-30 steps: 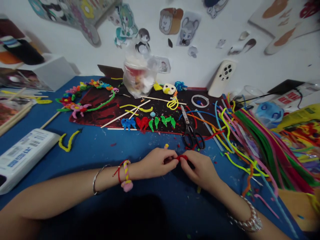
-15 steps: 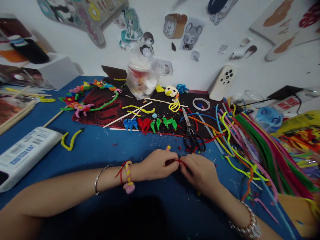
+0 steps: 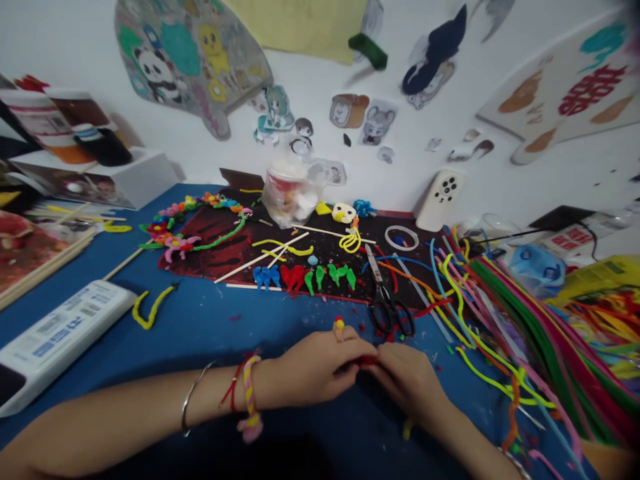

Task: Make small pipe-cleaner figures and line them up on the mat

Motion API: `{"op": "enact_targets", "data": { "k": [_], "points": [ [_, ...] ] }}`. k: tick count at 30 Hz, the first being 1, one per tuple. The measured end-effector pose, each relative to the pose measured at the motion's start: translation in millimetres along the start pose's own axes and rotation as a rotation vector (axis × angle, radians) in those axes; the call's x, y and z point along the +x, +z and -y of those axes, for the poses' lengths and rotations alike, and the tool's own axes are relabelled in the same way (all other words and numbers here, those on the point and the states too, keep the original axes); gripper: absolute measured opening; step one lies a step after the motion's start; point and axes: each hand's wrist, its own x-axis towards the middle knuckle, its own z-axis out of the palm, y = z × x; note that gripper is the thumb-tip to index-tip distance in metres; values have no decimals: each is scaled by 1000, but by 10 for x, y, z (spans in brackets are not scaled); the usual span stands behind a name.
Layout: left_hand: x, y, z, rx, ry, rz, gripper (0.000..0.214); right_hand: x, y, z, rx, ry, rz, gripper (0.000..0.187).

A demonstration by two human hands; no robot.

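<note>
My left hand (image 3: 323,370) and my right hand (image 3: 413,383) meet fingertip to fingertip above the blue table. Both are closed on a short red pipe cleaner (image 3: 368,360), most of it hidden by the fingers. A small yellow and red ring sits on a left finger. Just beyond my hands lie black-handled scissors (image 3: 383,300), blades pointing away. To their left runs a row of bent pipe-cleaner pieces: blue (image 3: 267,276), red (image 3: 292,277) and green (image 3: 342,275).
Loose pipe cleaners (image 3: 525,320) in many colours spread along the right side. A flower garland (image 3: 180,243) lies at back left, near a white power bank-like box (image 3: 65,343). A phone (image 3: 440,200) leans on the wall beside a tape roll (image 3: 401,238). A bagged tub (image 3: 290,193) stands behind.
The view has tilted up, so the table things and my hands appear lower. My fingers have shifted around the red pipe cleaner, and both hands still hold it.
</note>
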Motion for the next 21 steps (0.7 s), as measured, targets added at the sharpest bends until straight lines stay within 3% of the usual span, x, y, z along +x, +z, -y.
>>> {"op": "enact_targets", "data": {
  "k": [6,10,14,18,21],
  "points": [
    [-40,-59,-70,170,16,107,19,45,21,54,217,38,35,32],
    [-19,-190,-94,250,-28,133,12,77,-16,109,340,70,72,24],
    [19,-603,51,400,-198,81,18,104,-35,100,325,64,25,18],
    [7,-1100,415,433,-278,-83,18,116,4,67,259,20,51,21],
    [-5,-1321,675,425,-362,-147,17,113,34,54,227,-15,87,22]
  ]
}}
